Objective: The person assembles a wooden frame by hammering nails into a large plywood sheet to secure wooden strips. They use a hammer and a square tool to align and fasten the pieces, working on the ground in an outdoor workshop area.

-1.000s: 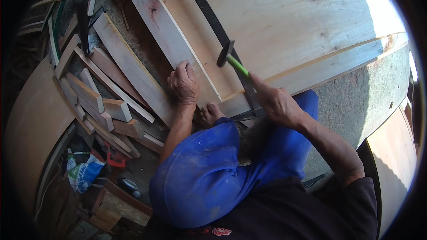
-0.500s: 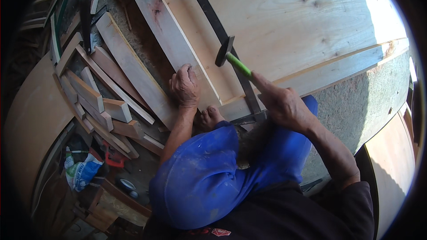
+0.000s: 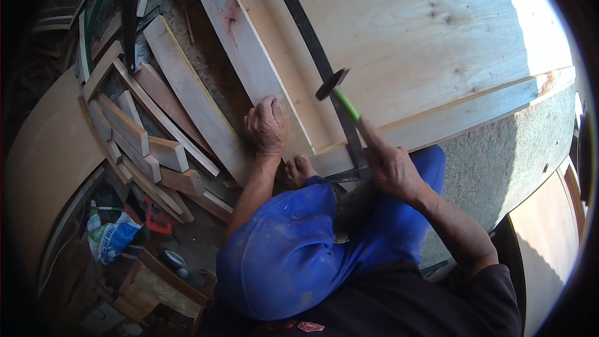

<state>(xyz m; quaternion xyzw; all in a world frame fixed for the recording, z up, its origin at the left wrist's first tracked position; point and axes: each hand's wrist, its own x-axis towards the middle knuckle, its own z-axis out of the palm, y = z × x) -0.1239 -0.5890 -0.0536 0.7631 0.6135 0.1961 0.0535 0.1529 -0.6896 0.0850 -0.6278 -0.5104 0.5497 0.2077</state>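
My right hand [image 3: 393,165] is wrapped round the green handle of a hammer [image 3: 347,105]. The hammer's dark metal head is raised above the frame, over a dark metal bar [image 3: 304,28]. Against the pale wooden board [image 3: 240,37] rests my left hand [image 3: 266,126], with thumb and fingers pinched together near the board's close end. Whatever those fingertips hold is too small to make out. The board stands along the left side of a large plywood panel [image 3: 399,31]. Another wooden strip [image 3: 462,109] runs along the panel's near edge. My bare foot [image 3: 298,170] is beside the corner.
Several offcuts [image 3: 125,126] and longer boards [image 3: 190,97] lie at the left. A handsaw [image 3: 130,22] rests above them. Lower left are a red-handled tool [image 3: 157,218], a blue-and-white plastic bag [image 3: 115,237] and a roll of tape [image 3: 175,257]. A plywood sheet [image 3: 546,231] leans at the right.
The view has shifted slightly. My right hand and the hammer have come a little lower and closer to me. My left hand keeps its pinch at the same spot on the board.
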